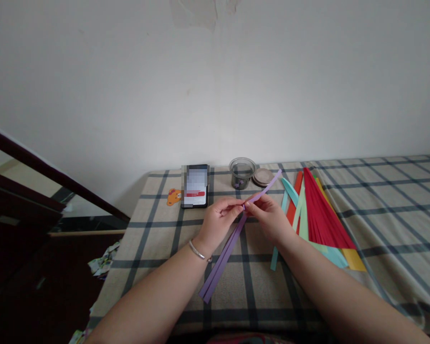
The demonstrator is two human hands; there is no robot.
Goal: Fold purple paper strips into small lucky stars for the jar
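Observation:
Both my hands meet above the middle of a checked tablecloth (387,210). My left hand (219,220) and my right hand (270,217) pinch purple paper strips (225,255) at the same spot, fingertips almost touching. One end of the strips runs up and right toward the jar, the longer doubled part slants down and left toward me. A silver bracelet (199,252) circles my left wrist.
A fan of red, orange, yellow, mint and light blue paper strips (320,215) lies right of my hands. Behind stand a clear jar (241,173), its round lid (263,177), a phone (195,186) and a small orange bear figure (174,196). Dark furniture stands at left.

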